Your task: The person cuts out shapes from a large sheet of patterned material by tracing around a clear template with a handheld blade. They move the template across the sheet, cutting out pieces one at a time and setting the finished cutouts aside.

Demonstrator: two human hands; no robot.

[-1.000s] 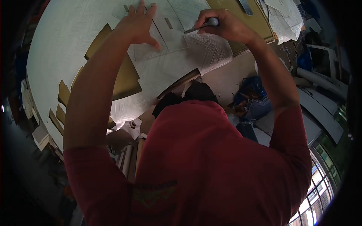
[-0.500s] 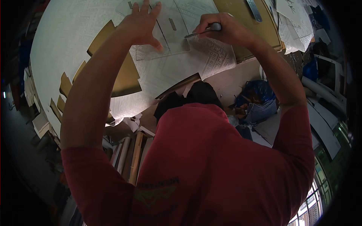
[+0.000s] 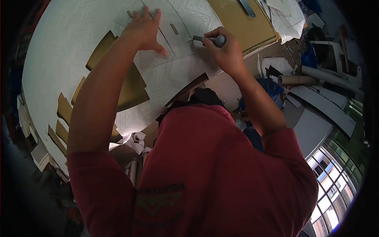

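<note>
My left hand (image 3: pixel 144 33) lies with spread fingers on a clear template (image 3: pixel 179 45), which rests on pale patterned sheet material (image 3: pixel 158 75). My right hand (image 3: pixel 227 49) is closed round a tool with a rounded grey handle (image 3: pixel 219 40). The tool's narrow end points left and touches down near the template's right edge. Which kind of tool it is, I cannot tell. Under my left forearm lies a gold-brown sheet piece (image 3: pixel 132 85) with stepped edges.
Smaller gold-brown pieces (image 3: pixel 63 108) lie at the left. At the upper right are a gold-brown board (image 3: pixel 237 25), a metal strip (image 3: pixel 247 8) on it, and papers (image 3: pixel 286 17) beyond. A cardboard tube (image 3: pixel 296 79) and blue bags (image 3: pixel 270 89) are off the right side.
My right hand has turned, and its tool now lies more level, pointing left. My left hand stays spread on the template. The camera view has shifted.
</note>
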